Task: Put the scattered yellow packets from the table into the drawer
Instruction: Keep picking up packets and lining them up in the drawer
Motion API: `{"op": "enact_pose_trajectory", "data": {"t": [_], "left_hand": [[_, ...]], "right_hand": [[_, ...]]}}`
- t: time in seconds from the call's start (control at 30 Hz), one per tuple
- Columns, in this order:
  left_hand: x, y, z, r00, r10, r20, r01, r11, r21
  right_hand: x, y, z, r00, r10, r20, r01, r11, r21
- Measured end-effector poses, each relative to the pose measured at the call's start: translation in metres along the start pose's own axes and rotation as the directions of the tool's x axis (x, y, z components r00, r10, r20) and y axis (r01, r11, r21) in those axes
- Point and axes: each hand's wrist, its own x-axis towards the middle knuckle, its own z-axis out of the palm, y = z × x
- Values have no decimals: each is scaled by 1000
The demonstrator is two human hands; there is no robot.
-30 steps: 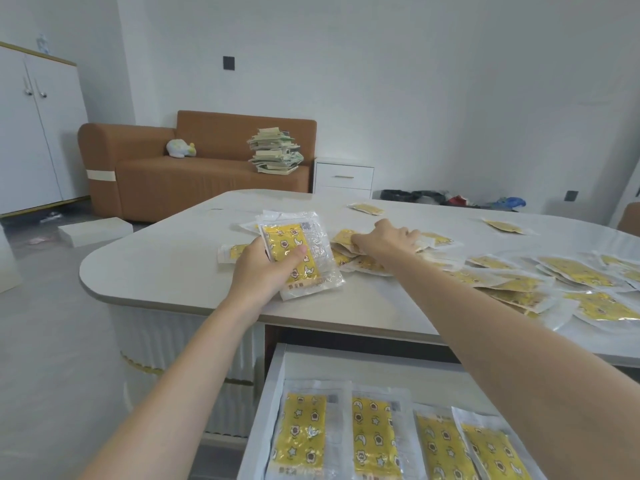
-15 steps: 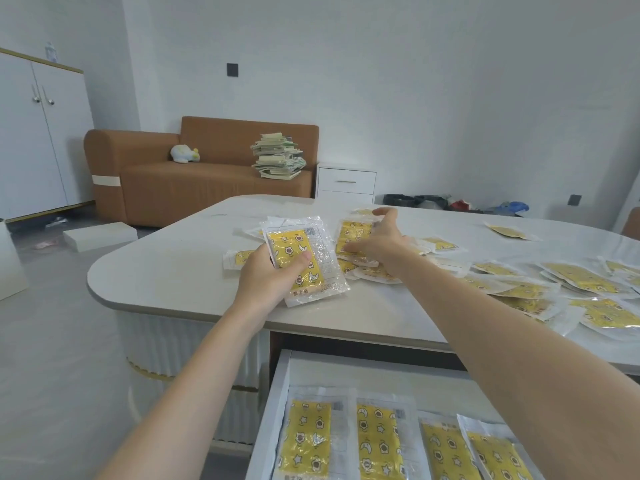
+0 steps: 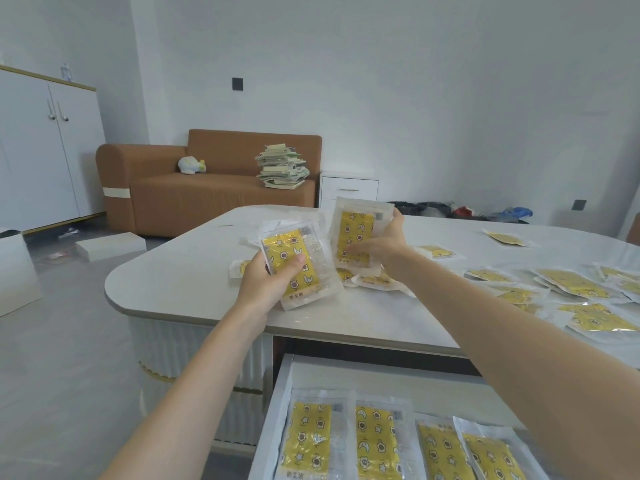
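I see both arms outstretched over the table (image 3: 180, 282), left hand (image 3: 266, 284) gripping a stack (image 3: 311, 284), right hand (image 3: 382, 251) holding one packet (image 3: 355, 226) upright.

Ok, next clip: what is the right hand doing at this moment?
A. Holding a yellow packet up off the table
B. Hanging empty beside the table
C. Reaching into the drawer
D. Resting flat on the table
A: the right hand grips a yellow packet lifted clear of the table, while the left hand holds a stack of packets of its own.
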Motion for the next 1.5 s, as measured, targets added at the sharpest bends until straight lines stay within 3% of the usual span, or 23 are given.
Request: {"op": "enact_pose_trajectory", "data": {"t": [0.1, 0.4, 0.53, 0.7, 0.97, 1.33, 1.5], "left_hand": [[-5, 4, -1, 1000, 12, -22, -14, 997, -73], [-29, 22, 12, 988, 139, -61, -137, 989, 49], [-34, 21, 14, 991, 123, -54, -117, 988, 100], [-36, 16, 14, 992, 121, -21, -118, 986, 122], [-34, 10, 20, 983, 161, 89, -178, 956, 231], [-43, 26, 22, 989, 138, 50, -143, 984, 109], [-55, 47, 25, 990, 131, 43, -134, 987, 90]], "right_hand": [[-11, -9, -13, 994, -3, 110, 10, 998, -62], [-70, -27, -52, 933, -109, 343, 150, 984, -94], [-88, -4, -53, 933, -94, 347, 148, 980, -132], [-87, 6, -54, 924, -64, 378, 63, 998, 17], [-92, 9, -57, 902, -64, 427, 84, 996, -29], [-101, 1, -58, 951, -11, 310, -2, 999, 41], [-115, -13, -71, 946, 10, 323, -34, 997, 69]]}}
